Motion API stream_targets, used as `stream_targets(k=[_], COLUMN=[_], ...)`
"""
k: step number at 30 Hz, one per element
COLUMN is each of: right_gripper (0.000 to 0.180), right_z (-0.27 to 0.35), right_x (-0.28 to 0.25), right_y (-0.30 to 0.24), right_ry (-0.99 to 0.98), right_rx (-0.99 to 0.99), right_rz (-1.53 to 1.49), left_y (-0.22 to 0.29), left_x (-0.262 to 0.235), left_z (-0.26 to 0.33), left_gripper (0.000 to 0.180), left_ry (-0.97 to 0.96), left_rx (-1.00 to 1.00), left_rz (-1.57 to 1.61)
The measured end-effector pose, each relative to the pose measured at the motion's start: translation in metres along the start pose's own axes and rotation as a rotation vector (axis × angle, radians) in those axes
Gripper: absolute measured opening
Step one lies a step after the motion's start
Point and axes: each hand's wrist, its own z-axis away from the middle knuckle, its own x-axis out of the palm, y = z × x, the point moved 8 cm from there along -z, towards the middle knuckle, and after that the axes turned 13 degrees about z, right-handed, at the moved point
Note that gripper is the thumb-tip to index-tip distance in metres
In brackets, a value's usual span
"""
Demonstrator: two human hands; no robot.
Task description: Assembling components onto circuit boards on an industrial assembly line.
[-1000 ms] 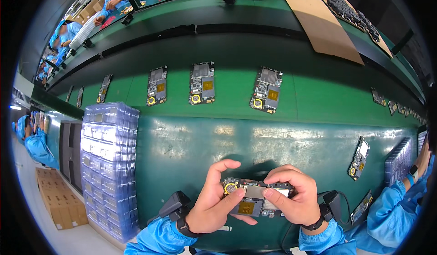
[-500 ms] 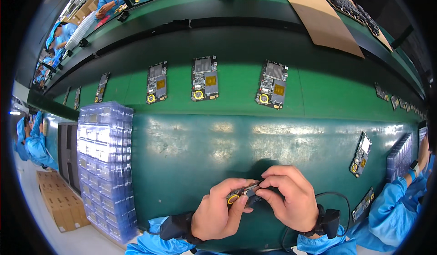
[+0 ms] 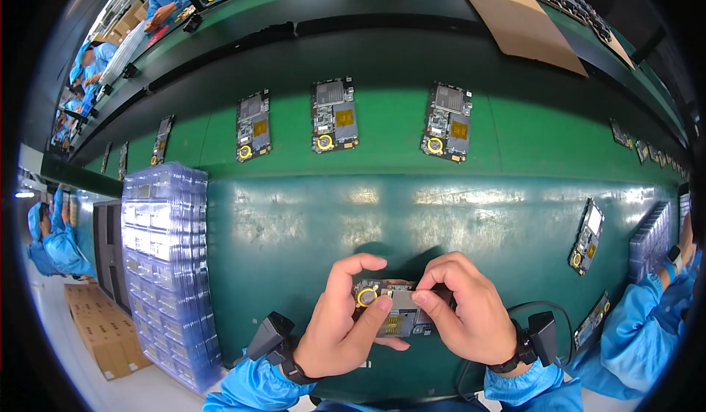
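A dark circuit board (image 3: 390, 326) with a yellow-ringed round part at its left end is held low over the green worktop. My left hand (image 3: 334, 335) grips that end, its thumb pressed on the face beside the ring and its forefinger raised off the edge. Across the board's middle lies a flat grey piece (image 3: 401, 300). My right hand (image 3: 474, 320) pinches thumb and forefinger at the right end of the board; its fingers hide what exactly lies between them. Black devices are strapped to both my wrists.
Similar boards lie in a row on the green belt (image 3: 382, 160) beyond the worktop. A tall stack of clear plastic trays (image 3: 165, 257) stands at left. Two boards, one a loose board (image 3: 586, 237), lie at right near a co-worker's blue sleeve (image 3: 625, 338). A black cable curves beside my right wrist.
The circuit board has been tilted so its face now shows toward me. My left forefinger has lifted off it. My right hand stays pinched at its right end.
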Motion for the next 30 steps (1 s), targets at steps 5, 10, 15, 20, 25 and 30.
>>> stream_targets(k=[5, 10, 15, 20, 25, 30], right_gripper=[0.011, 0.012, 0.012, 0.012, 0.015, 0.020], right_z=[-0.0019, -0.0005, 0.0004, -0.0002, -0.0015, -0.0004], right_x=[0.0015, -0.0006, -0.0006, 0.0007, -0.0011, -0.0020], right_y=[0.0022, 0.0011, 0.0002, 0.0011, -0.0025, 0.0003], right_ry=[-0.016, -0.008, -0.014, 0.009, 0.023, 0.047], right_rx=[0.034, 0.018, 0.010, 0.010, -0.036, 0.057], right_rz=[-0.038, -0.031, -0.056, -0.060, 0.020, -0.057], left_y=[-0.0021, -0.0038, -0.0015, -0.0024, -0.0035, -0.0022], left_x=[-0.0018, -0.0025, -0.0023, -0.0024, -0.0028, -0.0039], left_z=[-0.0002, 0.0008, 0.0013, 0.0008, 0.0006, 0.0016], left_gripper=[0.046, 0.046, 0.046, 0.045, 0.045, 0.046], left_ry=[0.016, 0.023, -0.021, -0.014, -0.010, -0.024], left_rx=[-0.048, -0.048, -0.014, -0.009, 0.007, 0.098], left_rz=[0.026, 0.027, 0.019, 0.017, -0.002, -0.049])
